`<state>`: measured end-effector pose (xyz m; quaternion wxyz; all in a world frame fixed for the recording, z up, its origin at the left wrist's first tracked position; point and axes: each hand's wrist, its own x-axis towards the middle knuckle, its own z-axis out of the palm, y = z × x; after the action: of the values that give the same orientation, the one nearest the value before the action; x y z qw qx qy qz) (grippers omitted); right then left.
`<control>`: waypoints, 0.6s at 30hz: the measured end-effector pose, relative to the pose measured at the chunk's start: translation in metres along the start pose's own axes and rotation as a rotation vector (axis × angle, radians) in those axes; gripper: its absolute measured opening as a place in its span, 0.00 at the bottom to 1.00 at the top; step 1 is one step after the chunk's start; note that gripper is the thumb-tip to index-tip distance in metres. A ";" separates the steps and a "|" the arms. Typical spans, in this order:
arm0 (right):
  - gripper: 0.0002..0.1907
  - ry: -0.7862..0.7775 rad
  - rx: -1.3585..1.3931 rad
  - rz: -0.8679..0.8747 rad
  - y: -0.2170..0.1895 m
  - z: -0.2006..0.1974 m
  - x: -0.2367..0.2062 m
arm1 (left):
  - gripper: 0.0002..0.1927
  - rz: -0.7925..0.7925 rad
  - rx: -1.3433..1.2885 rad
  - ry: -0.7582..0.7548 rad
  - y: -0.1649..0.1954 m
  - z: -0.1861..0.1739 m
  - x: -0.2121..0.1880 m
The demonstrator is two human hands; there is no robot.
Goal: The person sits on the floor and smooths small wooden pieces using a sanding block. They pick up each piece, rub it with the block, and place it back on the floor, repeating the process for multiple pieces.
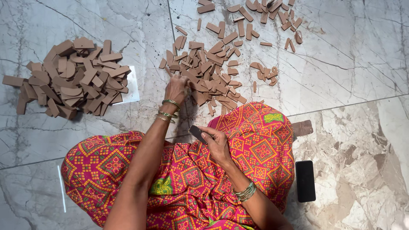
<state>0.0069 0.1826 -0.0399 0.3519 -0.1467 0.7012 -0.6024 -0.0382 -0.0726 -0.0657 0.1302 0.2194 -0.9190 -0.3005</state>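
Head view: left hand (176, 88) touches brown pieces (208, 74); right hand (218, 142) grips dark block (197, 133).

Bare floor (145, 30) lies open between the big brown heap (72, 79) and the small scattered pieces (213, 72), so a hand could pass there; to the right, the floor is open too, except a black phone (305, 181).
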 end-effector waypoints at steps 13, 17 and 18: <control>0.15 0.005 0.162 0.048 0.009 0.003 0.006 | 0.14 -0.028 -0.188 -0.060 0.001 0.007 0.009; 0.15 0.029 0.316 0.054 0.015 0.000 0.012 | 0.10 -0.230 -1.171 -0.091 0.013 -0.009 -0.001; 0.16 0.030 0.341 0.061 0.015 -0.001 0.015 | 0.09 -0.278 -1.571 -0.093 0.015 -0.015 -0.005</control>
<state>-0.0006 0.1774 -0.0589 0.3793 -0.0544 0.5983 -0.7037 -0.0329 -0.0664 -0.0452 0.1695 0.1632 -0.4072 -0.8825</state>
